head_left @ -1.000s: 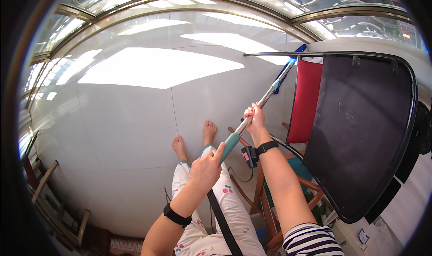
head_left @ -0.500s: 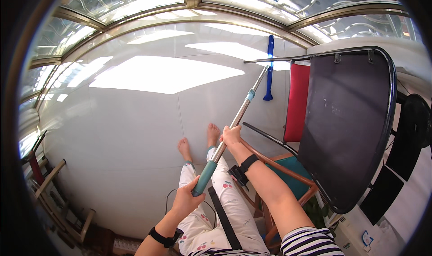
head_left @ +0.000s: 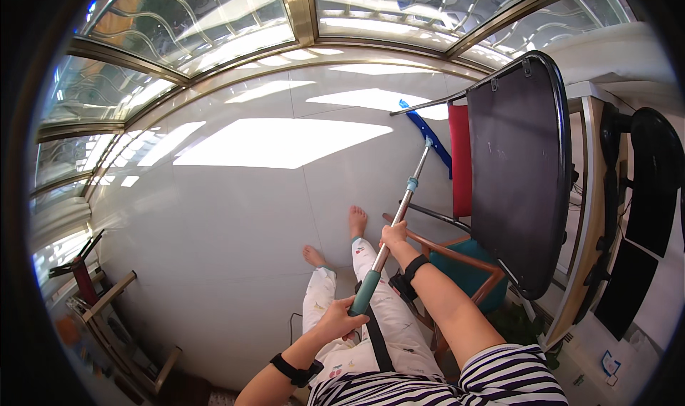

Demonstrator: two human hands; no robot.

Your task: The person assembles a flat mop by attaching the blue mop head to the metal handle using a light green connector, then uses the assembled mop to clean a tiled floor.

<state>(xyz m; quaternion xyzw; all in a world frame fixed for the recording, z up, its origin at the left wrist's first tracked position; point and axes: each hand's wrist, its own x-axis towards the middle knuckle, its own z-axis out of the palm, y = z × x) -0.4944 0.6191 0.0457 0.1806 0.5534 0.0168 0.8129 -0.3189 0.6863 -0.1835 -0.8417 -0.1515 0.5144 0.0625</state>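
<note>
Head view shows the person standing barefoot on a white tiled floor [head_left: 235, 213], both hands on a long-handled mop [head_left: 399, 213]. Left hand [head_left: 339, 320] is wrapped around the teal foam grip at the near end of the pole, fingers curled over it; right hand [head_left: 394, 235] is closed around the bare metal shaft further up, ahead of the left and away from the body. From the hands the pole runs forward and to the right, and its blue mop head [head_left: 427, 131] lies flat on the tiles well beyond the right hand, just beside a red panel [head_left: 460, 160] and the dark mesh back of a chair [head_left: 521, 170]. As a judgement, mopping is under way: the head is working the strip of floor along the chair, while the broad sunlit stretch to the left of the hands carries no visible wet streaks, so I cannot tell whether it has been done. Windows [head_left: 214, 28] curve around the far edge of the floor.
</note>
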